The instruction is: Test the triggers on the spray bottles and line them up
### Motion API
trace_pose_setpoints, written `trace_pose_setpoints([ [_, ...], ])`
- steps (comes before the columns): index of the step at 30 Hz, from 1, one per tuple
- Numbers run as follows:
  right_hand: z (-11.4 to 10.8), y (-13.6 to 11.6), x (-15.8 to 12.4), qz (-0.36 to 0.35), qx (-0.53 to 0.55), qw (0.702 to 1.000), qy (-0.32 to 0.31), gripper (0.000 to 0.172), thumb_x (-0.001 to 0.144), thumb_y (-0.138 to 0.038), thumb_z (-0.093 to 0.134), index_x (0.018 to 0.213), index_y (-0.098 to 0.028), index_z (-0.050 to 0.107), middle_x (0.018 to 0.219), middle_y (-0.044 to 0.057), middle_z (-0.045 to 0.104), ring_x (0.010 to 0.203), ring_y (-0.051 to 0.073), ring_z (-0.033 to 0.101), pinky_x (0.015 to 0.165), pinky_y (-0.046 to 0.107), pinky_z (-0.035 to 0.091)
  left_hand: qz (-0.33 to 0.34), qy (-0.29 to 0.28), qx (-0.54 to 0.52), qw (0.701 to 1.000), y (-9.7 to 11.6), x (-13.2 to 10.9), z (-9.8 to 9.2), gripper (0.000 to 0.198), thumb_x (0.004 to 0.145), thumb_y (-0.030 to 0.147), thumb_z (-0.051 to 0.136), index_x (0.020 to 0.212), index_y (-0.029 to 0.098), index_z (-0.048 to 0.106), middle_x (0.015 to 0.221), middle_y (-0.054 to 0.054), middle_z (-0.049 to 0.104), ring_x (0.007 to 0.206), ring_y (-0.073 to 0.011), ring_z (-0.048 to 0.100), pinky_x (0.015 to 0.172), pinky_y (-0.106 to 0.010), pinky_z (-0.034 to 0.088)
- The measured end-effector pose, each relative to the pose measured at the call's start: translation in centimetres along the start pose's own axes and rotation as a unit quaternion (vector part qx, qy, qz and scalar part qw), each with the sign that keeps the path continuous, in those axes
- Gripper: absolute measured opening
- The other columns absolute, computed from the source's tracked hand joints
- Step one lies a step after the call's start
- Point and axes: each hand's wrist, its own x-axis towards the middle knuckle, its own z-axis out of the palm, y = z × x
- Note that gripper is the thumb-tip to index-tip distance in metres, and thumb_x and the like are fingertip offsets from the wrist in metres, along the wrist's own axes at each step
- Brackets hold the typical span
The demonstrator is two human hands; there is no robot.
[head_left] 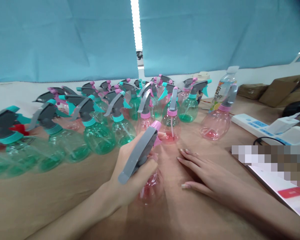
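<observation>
My left hand [130, 176] is wrapped round the neck of a pink spray bottle [152, 188] with a grey and pink trigger head. Its see-through body shows below my fingers, close to the tabletop; whether it touches the table I cannot tell. To the right, my right hand [202, 170] rests on the brown table [175, 213] with fingers stretched out and nothing in them. Just beyond both hands stand a pink spray bottle [172, 125] and, further right, another pink bottle [216, 123]. Green spray bottles [98, 138] line the left side.
More green and pink spray bottles crowd the back of the table. At right are a white power strip [252, 125] with plugs and cables, a water bottle [226, 83], cardboard [280, 90], and a white item with a red patch [292, 192], partly pixelated. Blue curtains [65, 40] hang behind.
</observation>
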Motion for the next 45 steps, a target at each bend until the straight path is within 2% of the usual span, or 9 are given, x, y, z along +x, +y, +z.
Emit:
trace_pose_setpoints([
  [6,0.13,0.11,0.00,-0.005,-0.001,1.000,0.003,0.076,0.093,-0.064,0.043,0.146,-0.009,0.042,0.154,0.016,0.032,0.143,0.034,0.027,0.114,0.056,0.028,0.019,-0.016,-0.036,0.999,-0.02,0.31,-0.18,0.002,0.073,0.021,0.051,0.073,0.023,0.051,0.058,0.005,0.049,0.052,-0.0133,0.049,0.047,-0.026,0.040],
  [10,0.17,0.19,0.02,-0.005,-0.010,1.000,-0.002,0.078,0.093,-0.066,0.041,0.147,-0.009,0.041,0.155,0.016,0.030,0.143,0.034,0.026,0.114,0.055,0.027,0.045,-0.018,-0.041,0.998,-0.34,0.44,-0.25,0.012,0.073,0.018,0.050,0.064,0.022,0.042,0.056,0.007,0.036,0.046,-0.0092,0.034,0.044,-0.025,0.030],
  [13,0.14,0.19,0.02,-0.003,-0.011,1.000,-0.003,0.078,0.093,-0.067,0.040,0.147,-0.010,0.041,0.155,0.016,0.030,0.144,0.033,0.025,0.115,0.054,0.027,0.058,-0.017,-0.030,0.998,-0.28,0.49,-0.28,0.007,0.073,0.015,0.048,0.069,0.021,0.049,0.058,0.007,0.033,0.048,-0.0093,0.030,0.046,-0.025,0.028],
  [19,0.16,0.20,0.04,0.001,-0.002,1.000,0.000,0.078,0.092,-0.067,0.041,0.146,-0.011,0.042,0.155,0.015,0.033,0.143,0.033,0.026,0.115,0.053,0.027,0.055,-0.022,-0.034,0.998,0.11,0.39,-0.33,0.011,0.072,0.017,0.046,0.078,0.021,0.055,0.065,0.004,0.046,0.055,-0.0124,0.042,0.055,-0.027,0.039],
  [24,0.19,0.21,0.01,-0.003,0.002,1.000,0.003,0.077,0.092,-0.066,0.042,0.146,-0.011,0.043,0.154,0.016,0.034,0.143,0.034,0.027,0.114,0.054,0.028,0.022,-0.005,-0.037,0.999,0.18,0.31,-0.24,0.006,0.071,0.020,0.048,0.067,0.023,0.045,0.057,0.006,0.035,0.048,-0.0113,0.031,0.048,-0.026,0.031],
  [28,0.27,0.23,-0.02,-0.002,0.001,1.000,0.008,0.076,0.092,-0.066,0.043,0.146,-0.011,0.044,0.154,0.016,0.035,0.143,0.034,0.028,0.114,0.054,0.028,0.022,0.002,-0.049,0.999,-0.07,0.39,-0.01,0.004,0.070,0.019,0.049,0.069,0.023,0.050,0.055,0.007,0.036,0.046,-0.0108,0.031,0.045,-0.025,0.032],
  [34,0.48,0.38,-0.06,-0.007,0.003,1.000,0.018,0.075,0.092,-0.065,0.044,0.145,-0.012,0.044,0.154,0.016,0.034,0.143,0.034,0.028,0.114,0.055,0.029,0.014,0.056,-0.025,0.998,-0.47,0.22,0.30,0.007,0.070,0.019,0.052,0.067,0.023,0.046,0.059,0.005,0.038,0.050,-0.0121,0.038,0.045,-0.025,0.035],
  [40,0.29,0.38,0.01,-0.007,-0.007,1.000,0.005,0.078,0.093,-0.067,0.041,0.146,-0.010,0.042,0.154,0.016,0.033,0.143,0.033,0.027,0.114,0.054,0.028,0.000,0.045,-0.017,0.999,-0.44,0.09,0.25,0.005,0.071,0.020,0.053,0.074,0.023,0.056,0.062,0.004,0.051,0.054,-0.0145,0.049,0.050,-0.028,0.043],
  [45,0.08,0.18,0.02,-0.004,-0.005,1.000,0.001,0.078,0.093,-0.066,0.041,0.146,-0.009,0.042,0.154,0.016,0.032,0.143,0.034,0.026,0.115,0.054,0.027,-0.005,0.033,-0.013,0.999,-0.56,0.13,0.29,0.003,0.073,0.022,0.053,0.071,0.023,0.055,0.063,0.003,0.054,0.053,-0.0144,0.051,0.049,-0.028,0.042],
])
